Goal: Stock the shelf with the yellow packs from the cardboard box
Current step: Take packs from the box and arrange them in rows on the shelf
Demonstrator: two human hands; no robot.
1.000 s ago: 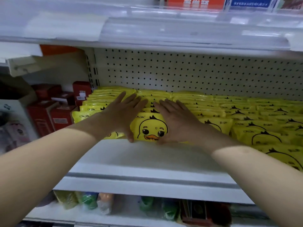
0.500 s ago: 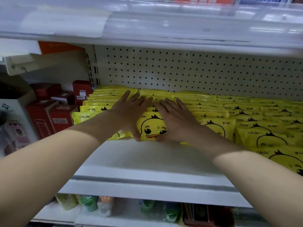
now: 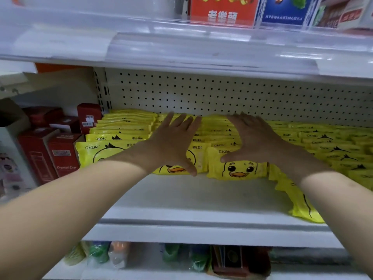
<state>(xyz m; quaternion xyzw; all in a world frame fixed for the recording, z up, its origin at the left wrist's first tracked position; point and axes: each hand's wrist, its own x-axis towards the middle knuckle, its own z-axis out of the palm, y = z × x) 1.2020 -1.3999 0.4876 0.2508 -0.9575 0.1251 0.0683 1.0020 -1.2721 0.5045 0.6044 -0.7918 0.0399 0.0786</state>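
Note:
Rows of yellow packs [image 3: 125, 128] printed with a duck face lie overlapping on the white shelf [image 3: 193, 201], from the left upright to the right edge of view. My left hand [image 3: 173, 142] lies flat with straight, spread fingers on the packs left of centre. My right hand [image 3: 256, 136] lies flat on the neighbouring row, its thumb on the front duck pack [image 3: 240, 168]. One yellow pack [image 3: 298, 201] at the right reaches toward the shelf's front edge. The cardboard box is out of view.
Red boxes [image 3: 60, 154] stand on the shelf section to the left. A pegboard back wall [image 3: 222, 96] closes the shelf. The shelf above holds red and blue cartons [image 3: 224, 9]. Bagged goods [image 3: 101, 253] sit on the shelf below.
Both hands have slid farther back over the packs and moved apart. The front duck pack between them is now more exposed. The view has tilted up slightly.

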